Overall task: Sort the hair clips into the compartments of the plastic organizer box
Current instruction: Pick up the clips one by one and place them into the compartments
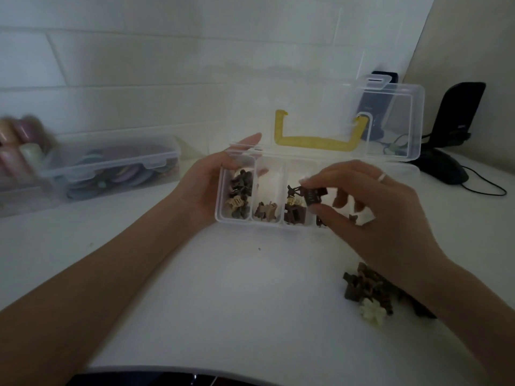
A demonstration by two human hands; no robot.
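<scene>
The clear plastic organizer box (268,222) sits open on the white table, its lid (395,93) with a yellow handle (315,142) standing up behind. Several compartments hold small dark, brown and beige hair clips (240,193). My left hand (207,181) grips the box's left end, fingers curled over the rim. My right hand (359,201) pinches a dark brown hair clip (312,195) between thumb and forefinger above the third compartment. A pile of loose clips (367,288) with one cream clip (372,312) lies on the table by my right wrist.
A closed clear case (117,165) of coloured hair ties stands at the left, with blurred pastel items (19,143) beyond it. A black stand (457,112) and cable (485,188) sit at the right. The table's near edge (195,369) curves below.
</scene>
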